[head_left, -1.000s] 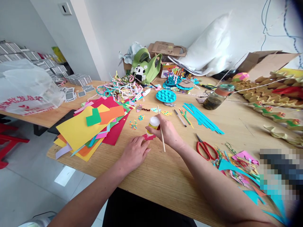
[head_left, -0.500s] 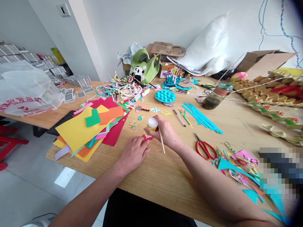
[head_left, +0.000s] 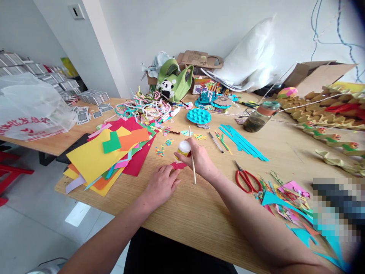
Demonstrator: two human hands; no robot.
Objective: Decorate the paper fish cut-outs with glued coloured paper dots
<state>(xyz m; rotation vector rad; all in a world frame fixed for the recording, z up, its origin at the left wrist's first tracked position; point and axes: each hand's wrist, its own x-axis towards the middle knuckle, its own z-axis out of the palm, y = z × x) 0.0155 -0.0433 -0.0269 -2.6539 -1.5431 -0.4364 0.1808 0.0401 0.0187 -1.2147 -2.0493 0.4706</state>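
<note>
While paper (head_left: 178,166) lies below, right grip (head_left: 200,158) holds bottle (head_left: 184,147).

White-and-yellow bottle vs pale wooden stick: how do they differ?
Shape: the white-and-yellow bottle is squat and round; the pale wooden stick is long and thin.
Color: the bottle has white and yellow areas; the stick is plain pale.
Place: the bottle is at the red paper piece; the stick's near end extends past it.
Shared: both are in the right hand.
</note>
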